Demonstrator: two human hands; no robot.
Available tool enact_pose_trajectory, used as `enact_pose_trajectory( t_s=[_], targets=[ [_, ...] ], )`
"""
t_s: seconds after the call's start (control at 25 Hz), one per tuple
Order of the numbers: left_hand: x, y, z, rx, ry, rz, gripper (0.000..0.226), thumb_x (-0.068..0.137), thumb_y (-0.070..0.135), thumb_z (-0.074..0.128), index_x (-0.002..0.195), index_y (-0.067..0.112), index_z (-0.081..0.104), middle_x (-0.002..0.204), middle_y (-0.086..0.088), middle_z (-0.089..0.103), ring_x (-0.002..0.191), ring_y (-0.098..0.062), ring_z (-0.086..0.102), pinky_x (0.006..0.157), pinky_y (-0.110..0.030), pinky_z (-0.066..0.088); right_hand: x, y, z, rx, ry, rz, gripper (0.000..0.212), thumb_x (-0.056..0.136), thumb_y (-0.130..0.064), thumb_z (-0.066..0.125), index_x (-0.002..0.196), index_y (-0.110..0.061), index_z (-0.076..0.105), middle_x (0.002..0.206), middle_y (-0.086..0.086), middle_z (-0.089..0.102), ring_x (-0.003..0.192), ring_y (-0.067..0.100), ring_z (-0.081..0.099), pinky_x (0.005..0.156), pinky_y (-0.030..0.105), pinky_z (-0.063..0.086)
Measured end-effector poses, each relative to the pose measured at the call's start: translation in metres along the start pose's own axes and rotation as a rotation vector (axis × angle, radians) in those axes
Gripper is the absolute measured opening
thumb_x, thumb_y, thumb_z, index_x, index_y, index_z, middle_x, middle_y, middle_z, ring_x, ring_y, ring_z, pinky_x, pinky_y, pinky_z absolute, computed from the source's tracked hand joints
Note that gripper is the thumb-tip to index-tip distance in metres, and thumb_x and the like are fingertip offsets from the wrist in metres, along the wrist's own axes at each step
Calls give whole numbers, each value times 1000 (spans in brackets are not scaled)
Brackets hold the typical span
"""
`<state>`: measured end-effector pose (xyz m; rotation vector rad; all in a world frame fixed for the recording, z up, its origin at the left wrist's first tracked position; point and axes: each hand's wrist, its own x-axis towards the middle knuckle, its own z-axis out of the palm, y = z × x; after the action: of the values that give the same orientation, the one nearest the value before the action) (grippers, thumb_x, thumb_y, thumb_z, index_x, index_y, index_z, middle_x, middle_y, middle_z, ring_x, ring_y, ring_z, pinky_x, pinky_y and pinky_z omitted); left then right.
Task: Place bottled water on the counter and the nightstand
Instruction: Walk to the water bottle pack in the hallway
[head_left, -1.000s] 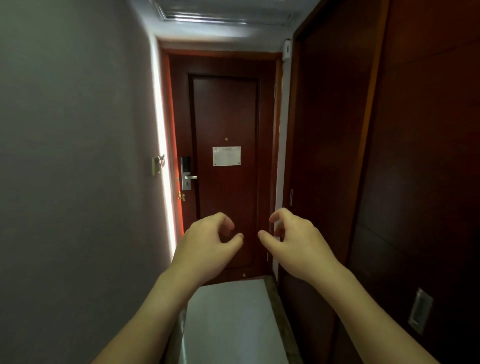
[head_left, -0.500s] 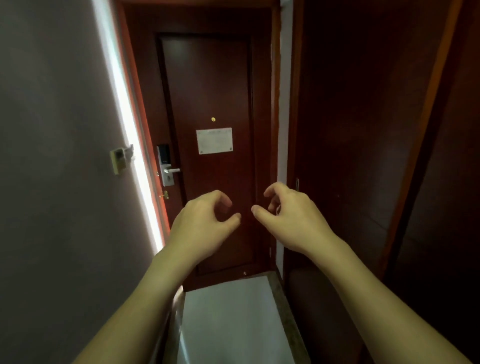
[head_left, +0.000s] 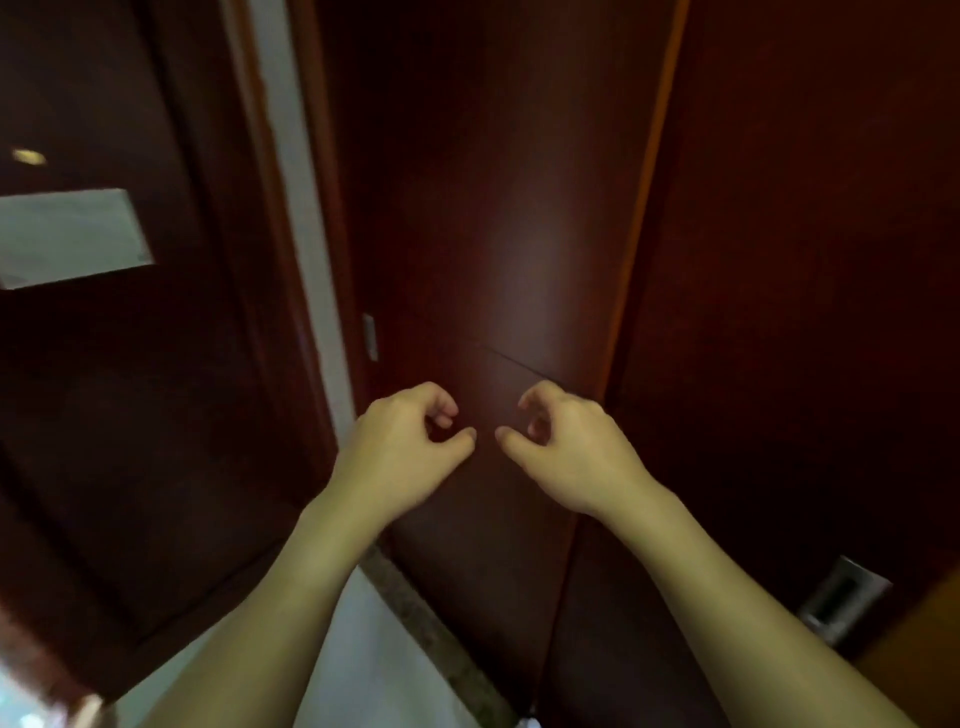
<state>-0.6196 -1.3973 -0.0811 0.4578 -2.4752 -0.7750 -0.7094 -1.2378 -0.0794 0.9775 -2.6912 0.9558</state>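
Observation:
No bottled water, counter or nightstand shows in the head view. My left hand and my right hand are raised side by side in front of a dark red wooden panel. Their fingers are loosely curled and hold nothing. The two thumbs point toward each other with a small gap between them. Neither hand touches the panel.
I stand in a narrow hallway. The dark entry door with a white notice is at the left. A recessed metal handle sits in the wooden panel at lower right. Pale floor with a stone strip lies below.
The view has swung right and closer, from the entry door to the wooden panels beside it. Both hands keep the same loosely curled pose in front of me.

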Motion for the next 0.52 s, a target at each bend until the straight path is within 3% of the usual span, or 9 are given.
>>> enact_pose_trajectory(
  t_s=[0.32, 0.52],
  targets=[
    [42, -22, 96, -161, -289, 175, 25, 69, 51, 69, 86, 32, 66, 75, 17, 66, 77, -12, 66, 80, -37, 57, -19, 65, 32, -73, 74, 357, 39, 83, -50, 65, 109, -21, 62, 89, -5, 69, 86, 21, 67, 79, 38, 53],
    [35, -63, 169, -191, -403, 125, 16, 77, 38, 76, 86, 29, 66, 75, 16, 65, 74, -8, 63, 80, -36, 57, -44, 125, 90, 22, 55, 508, 32, 84, -43, 67, 107, -21, 63, 87, -6, 68, 84, 18, 66, 80, 38, 54]
  ],
)
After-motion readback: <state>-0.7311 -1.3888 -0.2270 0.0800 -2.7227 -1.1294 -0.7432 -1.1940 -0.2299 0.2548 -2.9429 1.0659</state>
